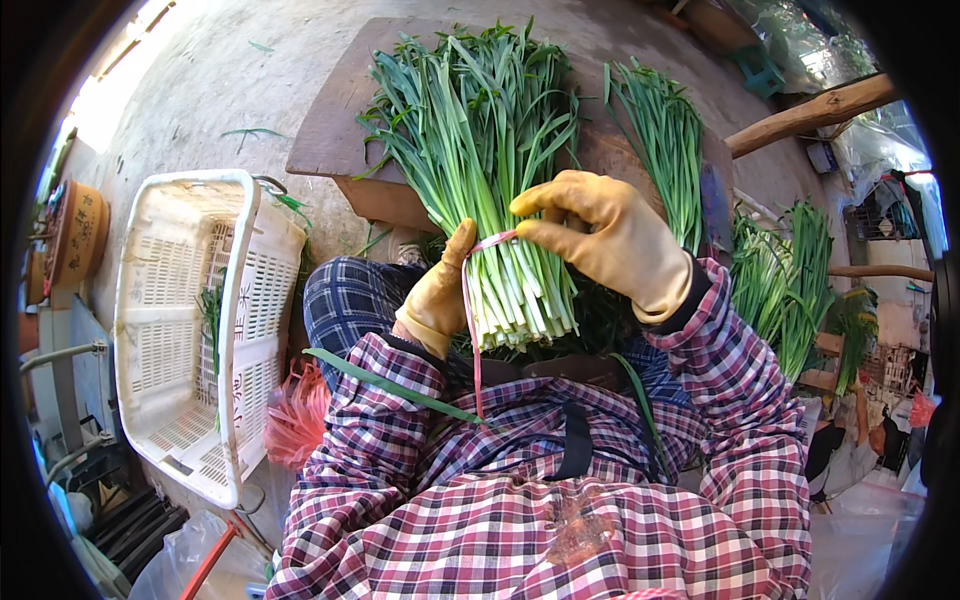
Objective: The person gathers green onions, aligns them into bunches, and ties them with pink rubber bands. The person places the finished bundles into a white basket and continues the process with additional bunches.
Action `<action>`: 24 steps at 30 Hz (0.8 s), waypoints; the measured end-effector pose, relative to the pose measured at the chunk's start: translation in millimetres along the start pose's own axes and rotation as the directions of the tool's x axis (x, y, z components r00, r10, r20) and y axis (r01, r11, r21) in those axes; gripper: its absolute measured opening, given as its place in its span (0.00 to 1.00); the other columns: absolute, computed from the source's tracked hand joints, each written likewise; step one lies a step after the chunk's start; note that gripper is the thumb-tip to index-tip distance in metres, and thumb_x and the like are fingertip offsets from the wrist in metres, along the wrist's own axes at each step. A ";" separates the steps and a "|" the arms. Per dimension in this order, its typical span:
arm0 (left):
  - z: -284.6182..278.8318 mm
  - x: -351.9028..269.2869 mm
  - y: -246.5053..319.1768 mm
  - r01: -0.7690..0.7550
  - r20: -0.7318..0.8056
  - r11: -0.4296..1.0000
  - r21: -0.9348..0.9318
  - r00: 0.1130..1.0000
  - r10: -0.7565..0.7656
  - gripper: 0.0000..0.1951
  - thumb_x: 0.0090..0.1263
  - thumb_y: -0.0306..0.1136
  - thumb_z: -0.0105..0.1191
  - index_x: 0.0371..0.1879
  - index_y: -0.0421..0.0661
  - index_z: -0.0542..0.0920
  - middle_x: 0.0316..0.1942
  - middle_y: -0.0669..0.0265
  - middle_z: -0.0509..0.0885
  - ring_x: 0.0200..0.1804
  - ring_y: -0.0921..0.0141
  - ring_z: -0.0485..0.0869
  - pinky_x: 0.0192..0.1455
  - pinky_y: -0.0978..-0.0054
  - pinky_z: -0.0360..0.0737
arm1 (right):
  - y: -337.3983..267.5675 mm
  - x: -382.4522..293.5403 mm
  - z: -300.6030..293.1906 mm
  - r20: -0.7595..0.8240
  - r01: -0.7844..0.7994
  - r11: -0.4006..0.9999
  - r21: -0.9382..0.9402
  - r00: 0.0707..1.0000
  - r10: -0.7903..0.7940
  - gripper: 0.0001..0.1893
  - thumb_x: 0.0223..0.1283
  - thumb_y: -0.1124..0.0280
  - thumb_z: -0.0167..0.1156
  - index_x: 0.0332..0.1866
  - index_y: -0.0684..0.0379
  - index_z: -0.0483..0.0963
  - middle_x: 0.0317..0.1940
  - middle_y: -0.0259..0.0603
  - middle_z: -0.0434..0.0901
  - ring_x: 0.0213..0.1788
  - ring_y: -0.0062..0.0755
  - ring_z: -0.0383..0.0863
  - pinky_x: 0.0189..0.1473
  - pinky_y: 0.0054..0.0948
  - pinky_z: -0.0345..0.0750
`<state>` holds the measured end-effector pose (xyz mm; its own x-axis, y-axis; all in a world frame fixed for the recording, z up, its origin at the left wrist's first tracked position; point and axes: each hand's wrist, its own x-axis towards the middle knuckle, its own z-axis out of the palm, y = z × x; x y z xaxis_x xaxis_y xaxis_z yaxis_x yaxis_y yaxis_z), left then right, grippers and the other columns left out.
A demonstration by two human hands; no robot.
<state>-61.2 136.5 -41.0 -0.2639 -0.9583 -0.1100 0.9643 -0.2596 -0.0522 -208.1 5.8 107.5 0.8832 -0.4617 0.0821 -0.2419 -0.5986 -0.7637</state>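
Note:
A large bundle of garlic chives (495,172) lies over the edge of a low wooden board, its pale cut ends towards me. My left hand (441,296), in a yellow rubber glove, grips the bundle from the left, thumb on top and fingers hidden beneath. A pink plastic tie (491,241) crosses the stems, with a loose end hanging down towards my lap. My right hand (604,236), gloved alike, pinches the tie between thumb and forefinger at the top of the bundle. A smaller pile of chives (667,142) lies on the board's right part.
The low wooden board (330,139) stands before me. At left is a white plastic crate (251,300) with a few leaves inside, beside pink plastic strips (296,416). More chives (780,277) stand at right, near a wooden pole (817,112). Loose leaves lie on the concrete floor (217,97).

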 end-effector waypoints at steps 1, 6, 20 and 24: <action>2.2 0.8 -0.4 -0.008 -0.084 0.999 0.039 0.996 0.011 0.35 0.75 0.57 0.57 0.70 0.41 0.72 0.65 0.55 0.81 0.64 0.61 0.82 0.71 0.58 0.76 | 1.0 -0.8 2.8 0.013 0.068 0.996 -0.057 0.998 -0.068 0.14 0.63 0.75 0.70 0.53 0.62 0.83 0.34 0.33 0.80 0.33 0.20 0.77 0.36 0.22 0.75; 4.0 0.3 -0.8 0.013 -0.008 1.000 0.013 1.000 -0.013 0.37 0.74 0.60 0.56 0.69 0.40 0.73 0.63 0.55 0.82 0.62 0.60 0.83 0.69 0.56 0.78 | 6.1 -1.7 11.0 0.051 -0.049 0.996 0.079 0.998 0.045 0.14 0.61 0.67 0.70 0.49 0.61 0.82 0.39 0.42 0.83 0.39 0.38 0.86 0.44 0.33 0.82; -19.2 13.9 2.3 -0.001 -0.135 0.997 0.084 0.991 0.012 0.30 0.75 0.57 0.56 0.62 0.43 0.80 0.55 0.57 0.88 0.53 0.61 0.88 0.62 0.57 0.83 | 21.3 7.1 13.7 0.084 -0.256 0.963 0.087 0.965 0.249 0.07 0.68 0.72 0.63 0.45 0.64 0.81 0.30 0.38 0.85 0.26 0.26 0.83 0.31 0.24 0.81; -13.8 10.5 2.2 0.002 -0.061 0.997 0.080 0.998 0.003 0.31 0.76 0.60 0.53 0.61 0.42 0.81 0.52 0.56 0.89 0.50 0.61 0.89 0.59 0.58 0.85 | 19.3 3.1 -12.6 -0.007 -0.376 0.768 0.519 0.896 0.444 0.10 0.73 0.65 0.63 0.43 0.63 0.82 0.23 0.33 0.82 0.17 0.14 0.73 0.21 0.16 0.70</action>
<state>-62.1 127.5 -56.0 -0.2621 -0.9499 -0.1701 0.9623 -0.2705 0.0276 -215.1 -15.5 101.1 0.6812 -0.6840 -0.2609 -0.3098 0.0536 -0.9493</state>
